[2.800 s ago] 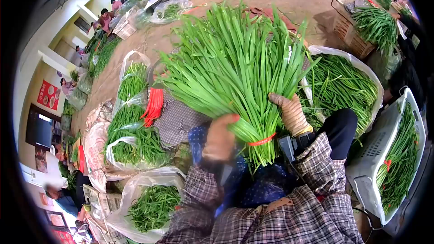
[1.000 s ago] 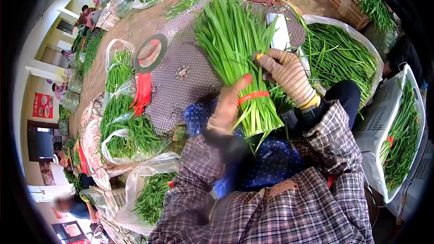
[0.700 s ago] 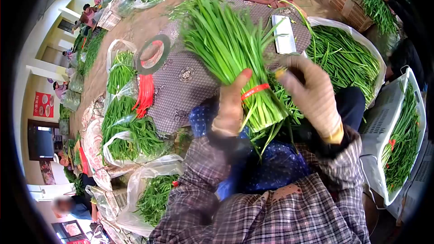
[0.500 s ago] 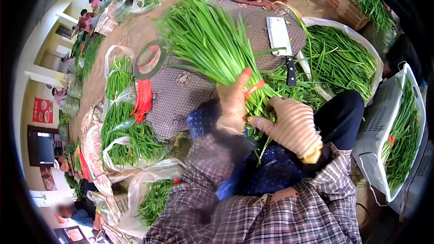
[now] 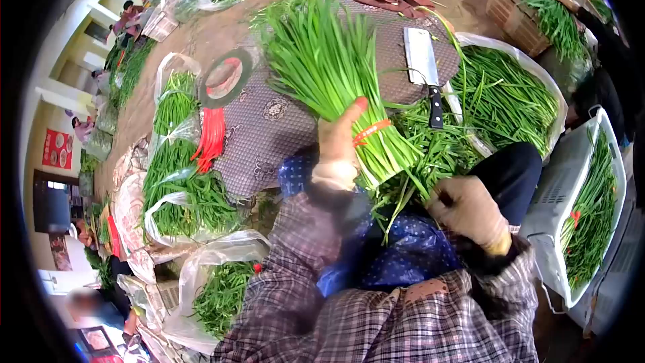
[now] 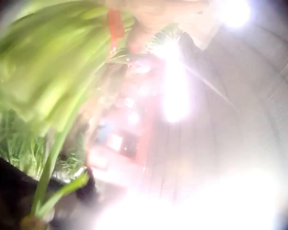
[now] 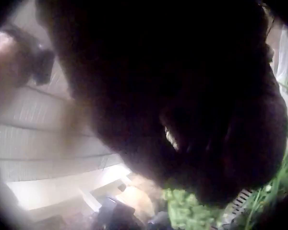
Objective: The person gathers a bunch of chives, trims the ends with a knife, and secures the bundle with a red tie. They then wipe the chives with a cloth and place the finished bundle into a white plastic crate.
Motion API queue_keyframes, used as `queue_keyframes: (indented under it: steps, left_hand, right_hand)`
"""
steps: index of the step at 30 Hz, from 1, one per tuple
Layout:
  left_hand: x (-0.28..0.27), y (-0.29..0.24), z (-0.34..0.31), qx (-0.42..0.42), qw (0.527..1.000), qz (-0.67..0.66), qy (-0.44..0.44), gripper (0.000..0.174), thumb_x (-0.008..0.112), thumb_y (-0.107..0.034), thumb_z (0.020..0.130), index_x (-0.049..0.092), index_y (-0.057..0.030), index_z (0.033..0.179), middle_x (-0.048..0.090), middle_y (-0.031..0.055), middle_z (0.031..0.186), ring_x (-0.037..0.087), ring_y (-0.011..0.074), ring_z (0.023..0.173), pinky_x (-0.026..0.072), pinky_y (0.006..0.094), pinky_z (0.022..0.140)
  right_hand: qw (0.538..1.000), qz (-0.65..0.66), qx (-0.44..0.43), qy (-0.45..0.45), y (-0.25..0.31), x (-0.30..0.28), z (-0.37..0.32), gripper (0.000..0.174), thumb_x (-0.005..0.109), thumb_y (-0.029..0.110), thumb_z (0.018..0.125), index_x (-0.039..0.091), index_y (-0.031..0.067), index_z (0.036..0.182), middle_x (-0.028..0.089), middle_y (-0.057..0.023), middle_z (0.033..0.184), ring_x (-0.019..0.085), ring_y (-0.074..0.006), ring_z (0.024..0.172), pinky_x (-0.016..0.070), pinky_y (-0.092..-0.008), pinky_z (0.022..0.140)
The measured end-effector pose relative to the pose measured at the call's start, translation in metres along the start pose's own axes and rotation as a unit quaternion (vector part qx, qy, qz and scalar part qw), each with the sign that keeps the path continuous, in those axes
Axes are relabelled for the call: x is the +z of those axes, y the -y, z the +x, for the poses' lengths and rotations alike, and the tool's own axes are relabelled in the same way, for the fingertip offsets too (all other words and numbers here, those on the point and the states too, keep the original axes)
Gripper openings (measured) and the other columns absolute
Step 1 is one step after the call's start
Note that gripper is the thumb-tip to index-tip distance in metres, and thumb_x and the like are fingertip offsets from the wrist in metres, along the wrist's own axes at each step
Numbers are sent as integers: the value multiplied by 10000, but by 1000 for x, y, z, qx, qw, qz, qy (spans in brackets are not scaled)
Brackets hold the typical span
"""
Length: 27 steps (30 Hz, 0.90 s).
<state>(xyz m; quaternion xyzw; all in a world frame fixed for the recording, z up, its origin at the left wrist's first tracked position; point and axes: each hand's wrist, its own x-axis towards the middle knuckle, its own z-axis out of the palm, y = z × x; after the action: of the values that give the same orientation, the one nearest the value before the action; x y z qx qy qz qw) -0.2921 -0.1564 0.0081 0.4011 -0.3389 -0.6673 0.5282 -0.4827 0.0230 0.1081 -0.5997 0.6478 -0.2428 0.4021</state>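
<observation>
A bunch of garlic chives (image 5: 329, 74), bound near its cut ends by a red band (image 5: 371, 132), leans up and left in the head view. My left hand (image 5: 338, 144) grips it beside the band, thumb laid across the stalks. Low and right of the cut ends, my gloved right hand (image 5: 470, 212) has curled fingers and pinches a loose chive stalk (image 5: 418, 185). In the left wrist view that stalk (image 6: 55, 153) runs down from the bunch to a fingertip. The right wrist view is mostly filled by the dark hand.
A cleaver (image 5: 421, 57) lies on the patterned mat (image 5: 262, 141), near a tape roll (image 5: 226, 78) and red ties (image 5: 211, 138). Loose chives fill a bag (image 5: 510, 94) at right and a white crate (image 5: 537, 215). Bagged greens (image 5: 175, 175) stand at left.
The right hand has left the upper leaves and come down past the band to below the cut ends, drawing a stalk. The left hand keeps its grip. The cleaver has come into view.
</observation>
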Motion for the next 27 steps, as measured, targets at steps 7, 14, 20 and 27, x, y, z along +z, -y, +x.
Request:
queue_keyframes:
  steps: [7,14,20,27]
  left_hand:
    - [-19,-62,11,-61,993,-80,-69,530,742,-332,868,562,-3,1242,697,162,1031,710,305,837,615,444,739]
    - [-21,-47,-2,63,992,-30,-103,416,742,-156,858,598,-15,1222,676,114,1072,706,286,842,617,402,726]
    - [-11,-32,-46,58,994,-58,-73,345,740,-52,838,627,13,1157,681,121,1067,679,232,897,595,357,752]
    - [-12,-17,-84,-139,985,47,-94,462,716,-77,871,524,24,1280,653,144,1178,644,228,1043,516,348,926]
  right_hand:
    - [968,-252,-11,-9,-28,-23,-46,303,767,164,774,655,59,1036,671,-139,779,655,-260,656,512,-354,580]
    - [942,-159,-222,-194,58,12,45,372,699,191,838,601,52,1169,664,-206,1008,634,-380,913,510,-456,785]
    - [991,-97,-36,89,14,39,121,1024,824,521,719,360,-71,1413,614,-303,1218,594,-408,1159,487,-431,948]
    - [878,399,62,257,-59,59,97,730,819,227,805,479,-9,1406,653,-98,1225,605,-180,1107,456,-315,999]
